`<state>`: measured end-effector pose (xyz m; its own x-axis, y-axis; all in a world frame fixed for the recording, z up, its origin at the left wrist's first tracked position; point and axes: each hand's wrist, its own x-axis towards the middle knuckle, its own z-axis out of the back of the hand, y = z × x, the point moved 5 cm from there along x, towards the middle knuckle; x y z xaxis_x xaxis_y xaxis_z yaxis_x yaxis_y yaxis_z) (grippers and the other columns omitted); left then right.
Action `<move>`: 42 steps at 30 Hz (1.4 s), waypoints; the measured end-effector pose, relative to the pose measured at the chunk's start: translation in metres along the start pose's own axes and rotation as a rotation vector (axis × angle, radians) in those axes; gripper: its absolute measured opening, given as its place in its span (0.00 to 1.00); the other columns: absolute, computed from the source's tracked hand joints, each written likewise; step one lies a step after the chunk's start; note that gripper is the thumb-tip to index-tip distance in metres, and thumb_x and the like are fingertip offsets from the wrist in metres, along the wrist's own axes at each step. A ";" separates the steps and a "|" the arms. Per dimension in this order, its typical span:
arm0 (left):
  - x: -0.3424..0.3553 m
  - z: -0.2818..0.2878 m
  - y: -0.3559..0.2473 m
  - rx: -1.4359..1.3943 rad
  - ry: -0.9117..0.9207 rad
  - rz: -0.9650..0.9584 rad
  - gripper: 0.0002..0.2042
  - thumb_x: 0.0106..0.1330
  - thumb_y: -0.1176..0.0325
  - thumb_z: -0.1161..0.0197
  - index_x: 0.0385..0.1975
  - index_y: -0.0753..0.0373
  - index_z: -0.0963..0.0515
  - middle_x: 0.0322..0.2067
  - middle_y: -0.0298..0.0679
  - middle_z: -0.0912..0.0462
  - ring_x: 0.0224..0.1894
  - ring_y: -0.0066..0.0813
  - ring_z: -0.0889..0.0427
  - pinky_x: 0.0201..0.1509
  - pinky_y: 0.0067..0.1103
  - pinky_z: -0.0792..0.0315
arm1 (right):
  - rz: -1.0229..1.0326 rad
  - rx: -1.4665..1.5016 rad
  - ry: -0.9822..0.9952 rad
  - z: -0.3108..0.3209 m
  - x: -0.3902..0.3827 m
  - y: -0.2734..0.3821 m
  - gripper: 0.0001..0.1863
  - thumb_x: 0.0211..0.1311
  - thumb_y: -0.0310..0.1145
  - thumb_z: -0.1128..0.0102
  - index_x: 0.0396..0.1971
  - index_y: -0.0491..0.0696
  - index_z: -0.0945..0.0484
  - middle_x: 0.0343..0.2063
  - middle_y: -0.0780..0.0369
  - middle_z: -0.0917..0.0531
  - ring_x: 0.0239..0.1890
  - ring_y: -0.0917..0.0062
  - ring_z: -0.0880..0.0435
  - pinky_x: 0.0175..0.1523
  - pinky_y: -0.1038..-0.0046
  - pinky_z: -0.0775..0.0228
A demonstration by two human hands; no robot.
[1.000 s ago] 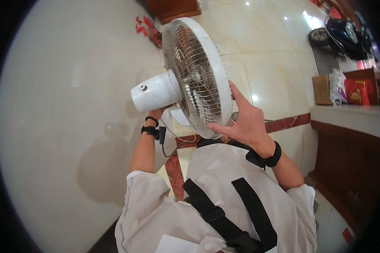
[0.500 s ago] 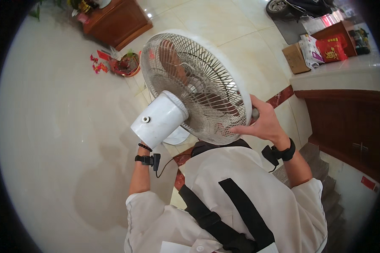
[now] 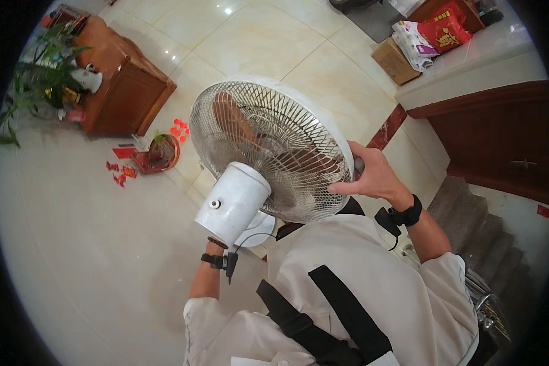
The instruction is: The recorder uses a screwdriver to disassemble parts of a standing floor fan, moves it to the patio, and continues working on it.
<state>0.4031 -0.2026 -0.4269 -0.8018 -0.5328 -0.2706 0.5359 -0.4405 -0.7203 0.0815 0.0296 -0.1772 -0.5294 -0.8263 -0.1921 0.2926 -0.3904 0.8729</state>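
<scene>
A white electric fan (image 3: 235, 195) is held up in front of my chest. Its round wire guard (image 3: 287, 152) tilts away to the upper right, with brown blades behind the wires and a knob on the motor housing. My right hand (image 3: 377, 174) grips the guard's right rim, thumb on the near side and the other fingers partly hidden behind it. Below the housing, my left forearm (image 3: 205, 282) reaches up with a black strap and beads at the wrist. The left hand itself is hidden by the housing, so its fingers do not show. The white fan base (image 3: 256, 230) shows partly underneath.
A wooden cabinet (image 3: 125, 97) with a leafy plant (image 3: 33, 79) stands at the far left. Near it is a potted plant (image 3: 158, 152). Top right, a cardboard box (image 3: 396, 61) and bags rest on a ledge. Grey steps (image 3: 470, 213) descend at my right.
My view has shifted left, bringing more of the cabinet and plant into sight. The fan sits a little lower in the picture, my right hand still on its rim.
</scene>
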 end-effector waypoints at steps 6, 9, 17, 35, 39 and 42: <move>0.085 0.031 -0.176 0.093 0.089 0.089 0.24 0.54 0.60 0.31 0.52 0.57 0.25 0.49 0.42 0.22 0.52 0.41 0.25 0.55 0.35 0.31 | 0.010 0.050 0.068 0.169 0.099 -0.026 0.34 0.38 0.44 0.24 0.46 0.43 0.23 0.35 0.55 0.16 0.35 0.67 0.17 0.44 0.71 0.27; 0.138 0.037 -0.260 0.140 0.110 0.146 0.24 0.54 0.60 0.31 0.51 0.57 0.25 0.49 0.42 0.21 0.51 0.41 0.24 0.54 0.35 0.30 | 0.026 0.187 0.067 0.247 0.148 -0.043 0.35 0.38 0.46 0.24 0.46 0.42 0.23 0.36 0.54 0.16 0.37 0.66 0.16 0.44 0.71 0.27; 0.319 0.103 -0.422 0.275 0.117 0.112 0.24 0.52 0.61 0.29 0.50 0.58 0.24 0.47 0.42 0.20 0.49 0.40 0.23 0.52 0.34 0.28 | 0.116 0.110 0.045 0.400 0.315 -0.016 0.38 0.37 0.53 0.27 0.47 0.41 0.23 0.32 0.53 0.15 0.35 0.63 0.15 0.42 0.70 0.25; 0.936 0.211 -0.628 0.323 -0.059 -0.312 0.14 0.51 0.67 0.30 0.38 0.60 0.19 0.30 0.35 0.17 0.33 0.33 0.20 0.38 0.30 0.26 | 0.298 0.033 -0.326 0.729 0.768 -0.014 0.37 0.36 0.55 0.27 0.44 0.43 0.21 0.31 0.53 0.16 0.33 0.60 0.16 0.40 0.68 0.26; 1.094 0.244 -0.621 0.264 -0.175 -0.322 0.16 0.51 0.66 0.29 0.40 0.60 0.19 0.34 0.35 0.16 0.36 0.33 0.19 0.41 0.29 0.25 | 0.384 -0.043 -0.474 0.829 0.881 -0.016 0.39 0.35 0.56 0.27 0.45 0.41 0.21 0.32 0.51 0.16 0.35 0.58 0.16 0.42 0.67 0.26; 1.192 0.251 -0.737 0.401 -0.137 -0.570 0.21 0.50 0.66 0.27 0.45 0.61 0.21 0.41 0.36 0.16 0.43 0.33 0.19 0.47 0.28 0.25 | 0.368 0.015 -0.543 0.887 0.948 -0.010 0.34 0.36 0.43 0.22 0.45 0.41 0.21 0.32 0.54 0.17 0.32 0.65 0.17 0.41 0.72 0.26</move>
<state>-0.8813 -0.6946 -0.0579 -0.9600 -0.2143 0.1804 0.1195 -0.8957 -0.4284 -1.1295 -0.3896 0.0295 -0.7248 -0.5806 0.3709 0.5223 -0.1120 0.8454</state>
